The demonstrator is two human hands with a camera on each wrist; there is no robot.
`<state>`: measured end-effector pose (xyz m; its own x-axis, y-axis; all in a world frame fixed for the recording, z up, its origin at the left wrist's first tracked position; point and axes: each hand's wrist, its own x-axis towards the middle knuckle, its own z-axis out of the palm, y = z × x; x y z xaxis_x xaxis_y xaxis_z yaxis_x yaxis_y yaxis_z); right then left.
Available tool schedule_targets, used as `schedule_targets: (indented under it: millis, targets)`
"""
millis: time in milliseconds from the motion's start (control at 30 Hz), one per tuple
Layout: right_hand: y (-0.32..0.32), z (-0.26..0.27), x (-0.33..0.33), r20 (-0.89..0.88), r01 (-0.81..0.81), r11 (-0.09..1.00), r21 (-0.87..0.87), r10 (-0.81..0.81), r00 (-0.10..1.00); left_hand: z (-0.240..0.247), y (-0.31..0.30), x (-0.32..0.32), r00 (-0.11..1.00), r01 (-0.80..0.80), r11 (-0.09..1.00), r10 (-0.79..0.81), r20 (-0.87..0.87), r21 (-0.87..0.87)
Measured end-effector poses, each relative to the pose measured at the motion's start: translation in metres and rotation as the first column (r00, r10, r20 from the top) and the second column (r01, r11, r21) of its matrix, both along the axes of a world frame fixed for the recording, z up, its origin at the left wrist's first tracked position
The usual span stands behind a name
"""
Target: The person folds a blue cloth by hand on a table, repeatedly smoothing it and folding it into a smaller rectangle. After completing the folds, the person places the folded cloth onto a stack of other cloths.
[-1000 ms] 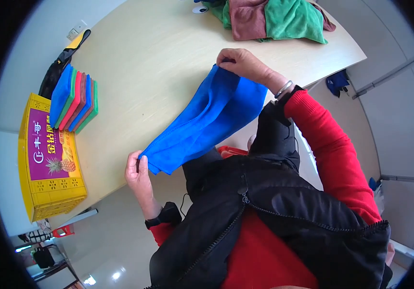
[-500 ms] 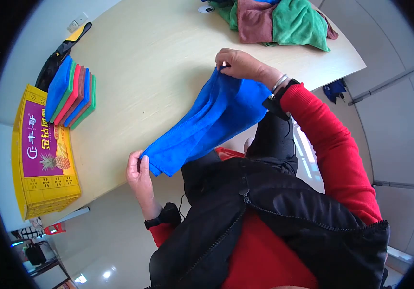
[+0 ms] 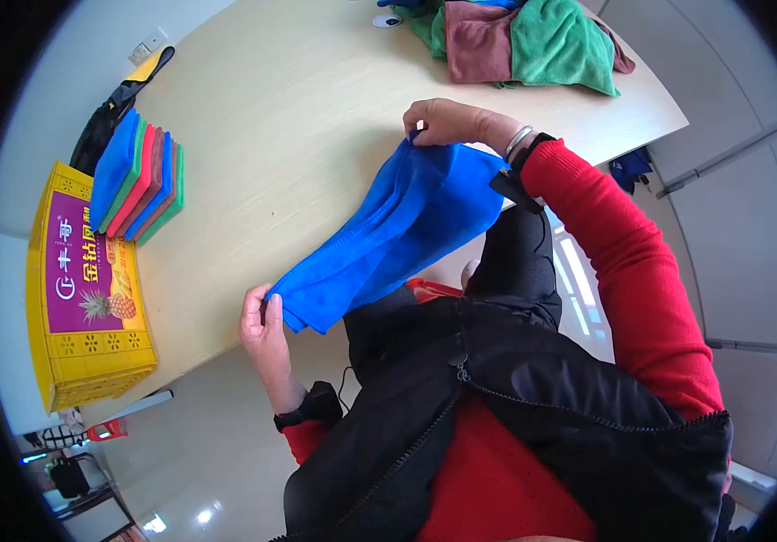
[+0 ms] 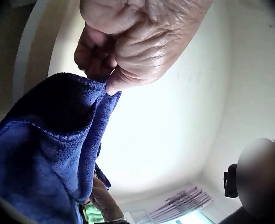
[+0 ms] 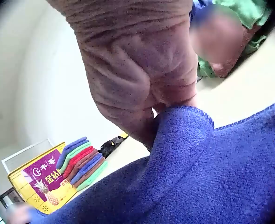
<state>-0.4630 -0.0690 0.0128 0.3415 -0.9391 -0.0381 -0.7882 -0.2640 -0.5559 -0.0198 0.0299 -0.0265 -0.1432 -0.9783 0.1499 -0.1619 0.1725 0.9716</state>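
Observation:
A blue towel (image 3: 397,230) hangs stretched between both hands over the table's front edge, its middle sagging in loose folds. At its lower left corner my left hand (image 3: 265,327) pinches the cloth between thumb and fingers; the left wrist view shows the hemmed edge of the towel (image 4: 58,140) doubled under that grip. Farther up and right, my right hand (image 3: 450,123) pinches the opposite corner. In the right wrist view the towel (image 5: 212,163) bunches right below the fingers of the right hand (image 5: 142,79).
On the pale table (image 3: 253,135), a stack of folded towels (image 3: 140,181) in several colours leans by a yellow pineapple box (image 3: 90,361). A loose heap of brown and green towels (image 3: 533,45) lies at the far right. A black strap (image 3: 104,126) is behind the stack.
The right hand has come slightly down and nearer the body with its corner of the towel. The left hand keeps its pinch almost in place. The view has shifted a little.

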Motion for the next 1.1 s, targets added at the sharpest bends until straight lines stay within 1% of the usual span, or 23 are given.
schedule_targets:
  millis: [100, 200, 367, 500, 600, 733, 900, 1000, 1100]
  targets:
    - [0.001, 0.002, 0.002, -0.003, 0.037, 0.999, 0.04, -0.037, 0.999, 0.003, 0.002, -0.003, 1.0, 0.005, 1.0, -0.005, -0.02, -0.004]
    - [0.002, 0.0, 0.005, 0.096, 0.08, 0.996, 0.046, -0.084, 0.992, 0.005, 0.003, -0.004, 0.999, 0.008, 1.0, -0.008, -0.04, 0.009]
    - [0.005, 0.005, 0.008, 0.098, 0.038, 0.999, 0.032, -0.041, 0.994, 0.009, 0.006, -0.005, 0.999, 0.017, 1.0, -0.018, -0.026, -0.022]
    - [0.016, 0.009, 0.004, 0.15, 0.08, 0.996, 0.04, -0.085, 0.985, 0.007, 0.006, -0.003, 1.0, 0.012, 1.0, -0.012, -0.005, -0.021]
    - [0.028, 0.007, -0.001, 0.2, 0.033, 0.988, -0.152, -0.002, 0.98, 0.004, 0.005, -0.001, 1.0, 0.019, 1.0, -0.019, -0.014, 0.0]
    - [0.054, 0.008, -0.01, 0.205, 0.037, 0.983, -0.177, 0.0, 0.979, 0.005, 0.005, -0.004, 1.0, 0.012, 1.0, -0.012, -0.011, -0.013]
    - [0.077, 0.002, -0.019, 0.195, 0.064, 0.99, -0.128, -0.039, 0.98, 0.006, 0.007, -0.009, 1.0, -0.002, 1.0, 0.002, -0.002, -0.009]
    - [0.084, 0.003, -0.022, 0.239, 0.102, 0.994, -0.042, -0.089, 0.967, 0.007, 0.008, -0.009, 1.0, 0.003, 1.0, -0.003, 0.005, -0.01]
    - [0.087, 0.002, -0.023, 0.253, 0.115, 0.993, -0.022, -0.105, 0.962, 0.003, 0.006, -0.007, 1.0, 0.005, 1.0, -0.005, 0.011, -0.013]
